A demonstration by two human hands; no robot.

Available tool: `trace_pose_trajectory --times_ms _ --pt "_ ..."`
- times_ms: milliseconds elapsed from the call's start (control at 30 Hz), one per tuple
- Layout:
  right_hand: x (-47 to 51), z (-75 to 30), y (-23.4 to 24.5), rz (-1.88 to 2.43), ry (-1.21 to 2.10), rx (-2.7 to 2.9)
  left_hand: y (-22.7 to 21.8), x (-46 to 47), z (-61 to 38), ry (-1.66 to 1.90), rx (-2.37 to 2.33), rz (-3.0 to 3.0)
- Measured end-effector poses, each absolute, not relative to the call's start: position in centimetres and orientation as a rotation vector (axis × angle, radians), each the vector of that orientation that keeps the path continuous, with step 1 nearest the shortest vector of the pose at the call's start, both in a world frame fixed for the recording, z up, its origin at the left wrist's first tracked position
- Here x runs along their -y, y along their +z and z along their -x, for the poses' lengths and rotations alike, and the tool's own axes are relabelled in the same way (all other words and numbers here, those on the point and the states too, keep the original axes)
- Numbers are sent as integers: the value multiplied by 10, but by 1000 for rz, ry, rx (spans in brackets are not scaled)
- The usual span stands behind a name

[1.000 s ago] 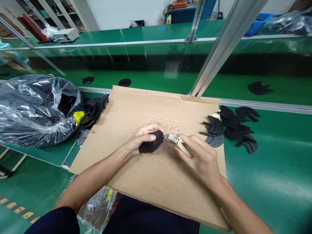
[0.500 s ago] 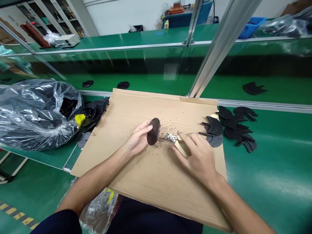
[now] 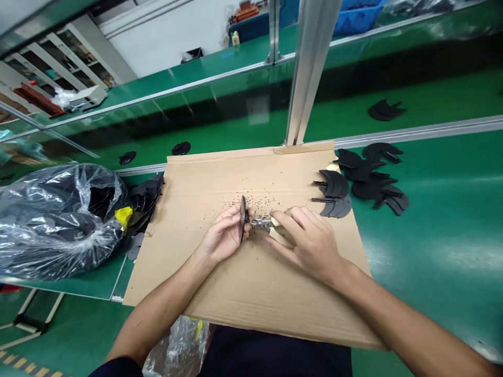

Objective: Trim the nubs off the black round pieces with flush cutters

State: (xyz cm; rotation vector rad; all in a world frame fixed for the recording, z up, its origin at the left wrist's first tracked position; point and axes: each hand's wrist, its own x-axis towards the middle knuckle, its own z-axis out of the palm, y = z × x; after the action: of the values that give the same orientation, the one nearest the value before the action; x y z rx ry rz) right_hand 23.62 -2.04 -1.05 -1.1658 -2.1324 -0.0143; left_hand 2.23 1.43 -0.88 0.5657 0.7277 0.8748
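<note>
A thin, rounded black plastic part (image 3: 242, 220) is pinched in my left hand (image 3: 223, 233), turned nearly edge-on to me. My right hand (image 3: 308, 235) grips cream-handled nippers (image 3: 264, 224), their jaws pointing left at the edge of the black part. Whether the jaws touch it I cannot tell. Both hands are over a sheet of cardboard (image 3: 220, 283). Tiny black scraps (image 3: 259, 201) lie scattered around the nippers' tip. At the cardboard's right side, curved black parts (image 3: 336, 193) lie overlapped.
A clear plastic bag (image 3: 58, 225) of black parts bulges at the left, beside a loose heap (image 3: 147, 201). More black pieces (image 3: 373, 175) lie on the green table (image 3: 440, 230) at the right. A metal post (image 3: 310, 73) rises behind the cardboard.
The black part has turned from showing its broad face to nearly edge-on. The nippers' jaws have come closer to it. The whole view has tilted and shifted.
</note>
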Motion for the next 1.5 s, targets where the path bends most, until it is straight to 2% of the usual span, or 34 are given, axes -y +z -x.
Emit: trace_pose_trajectory --times_ms 1200,1500 --pt "26 -239 -10 1156 -177 2183 -5 -13 -28 921 -722 -400" --pt "19 -240 -14 1187 -182 2157 -9 -17 -26 932 -774 -525"
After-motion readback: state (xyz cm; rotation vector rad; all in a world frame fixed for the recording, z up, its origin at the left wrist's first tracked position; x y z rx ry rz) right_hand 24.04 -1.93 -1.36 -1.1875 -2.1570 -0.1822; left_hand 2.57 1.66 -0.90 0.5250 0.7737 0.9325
